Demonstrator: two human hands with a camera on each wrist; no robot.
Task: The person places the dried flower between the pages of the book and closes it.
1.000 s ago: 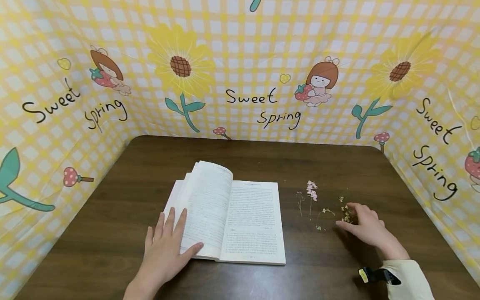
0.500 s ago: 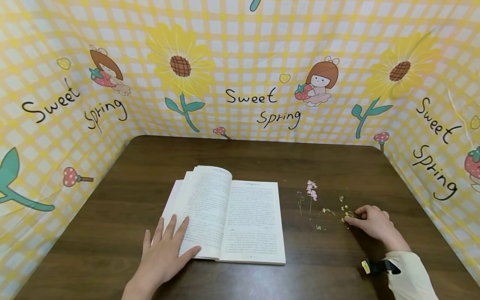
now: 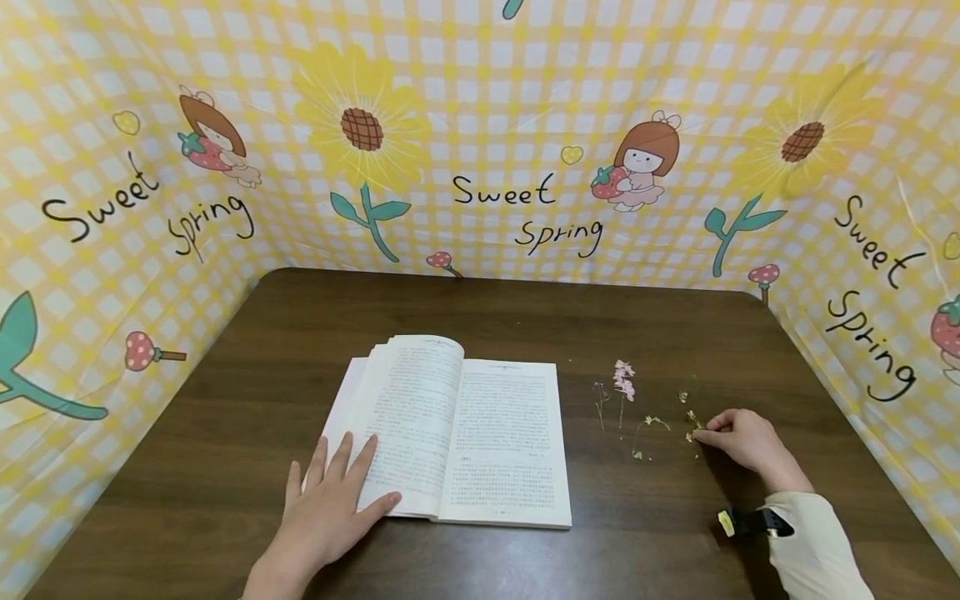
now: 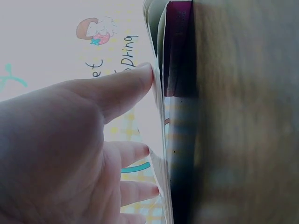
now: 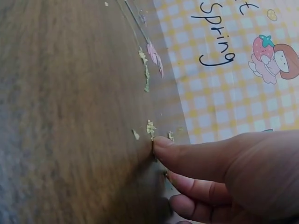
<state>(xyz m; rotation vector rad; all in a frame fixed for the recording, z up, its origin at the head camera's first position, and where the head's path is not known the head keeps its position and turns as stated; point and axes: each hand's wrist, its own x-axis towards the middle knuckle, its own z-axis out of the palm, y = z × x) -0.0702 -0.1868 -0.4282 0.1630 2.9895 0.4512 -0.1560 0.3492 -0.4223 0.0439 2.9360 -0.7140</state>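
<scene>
An open book (image 3: 498, 442) lies on the brown table, its left-hand pages curving up near the spine. My left hand (image 3: 322, 504) rests with spread fingers on the left pages; in the left wrist view its thumb (image 4: 133, 81) and fingertips press the page. At the right, my right hand (image 3: 753, 442) is low over the table, thumb and forefinger pinching at a sprig of small yellow flowers (image 3: 691, 414). In the right wrist view, its blossoms (image 5: 150, 127) show just beyond the thumb tip; the stem is mostly hidden by the fingers.
Left of the right hand lie a pink flower stem (image 3: 623, 383), a thin purple-tipped sprig (image 3: 599, 402) and a curved green-yellow sprig (image 3: 651, 421). A small loose blossom (image 3: 682, 396) lies behind. Yellow checked cloth (image 3: 495, 125) walls the table at back and sides.
My right hand has closed thumb and forefinger at the yellow sprig, after drawing slightly right. The left hand has slid a little toward me, and the raised pages have settled lower.
</scene>
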